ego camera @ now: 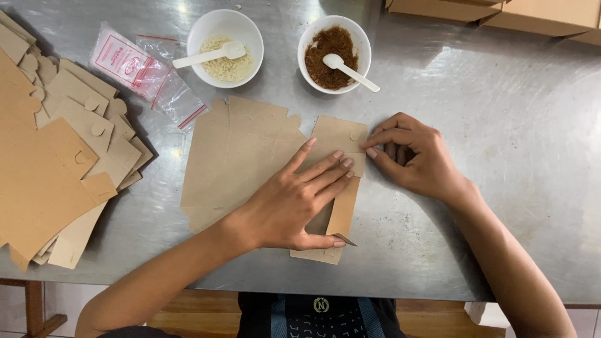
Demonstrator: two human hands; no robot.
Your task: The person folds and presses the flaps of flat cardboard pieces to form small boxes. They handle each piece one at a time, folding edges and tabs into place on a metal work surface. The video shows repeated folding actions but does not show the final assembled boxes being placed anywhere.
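Head view: I look down on a steel table (501, 125), with a stack of flat cardboard blanks (56, 163) at the left and two white bowls (225, 47) at the far side. My left hand (294, 200) lies flat, fingers spread, on the brown carton blank (244, 156) at the centre. My right hand (416, 156) is loosely curled, its fingertips pinching the blank's right flap

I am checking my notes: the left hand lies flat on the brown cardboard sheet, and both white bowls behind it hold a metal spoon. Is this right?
Not quite. The left hand does lie flat on the cardboard sheet, but the head view shows that the spoons in both white bowls are white, apparently plastic, not metal.
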